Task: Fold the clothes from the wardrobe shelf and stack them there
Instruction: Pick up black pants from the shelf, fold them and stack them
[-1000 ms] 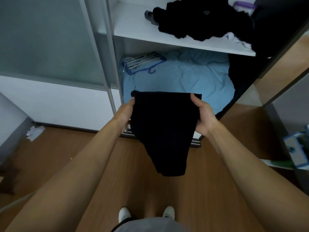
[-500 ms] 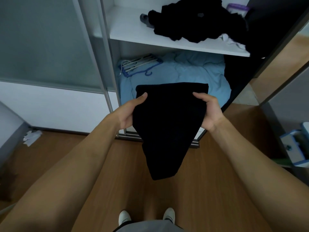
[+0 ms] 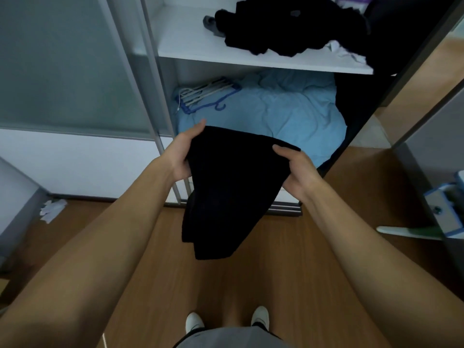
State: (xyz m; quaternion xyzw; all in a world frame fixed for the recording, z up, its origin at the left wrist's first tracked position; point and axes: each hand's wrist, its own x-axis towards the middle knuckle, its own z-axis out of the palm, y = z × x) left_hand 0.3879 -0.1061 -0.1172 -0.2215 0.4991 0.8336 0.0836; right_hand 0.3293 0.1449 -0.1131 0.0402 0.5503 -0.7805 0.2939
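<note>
Both hands, left hand point(image 3: 184, 153) and right hand point(image 3: 295, 172), grip a black garment point(image 3: 226, 192), perhaps shorts.

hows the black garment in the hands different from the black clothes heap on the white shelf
The held black garment hangs flat in the air, gripped by left hand and right hand; the black clothes heap lies crumpled on the white shelf, untouched. The heap looks bulkier than the garment. Both are black fabric.

The left forearm point(image 3: 105, 244) and right forearm point(image 3: 364, 247) are bare. Well below the grip are white shoes point(image 3: 194, 322) and a grey, dark-edged garment point(image 3: 226, 338).
</note>
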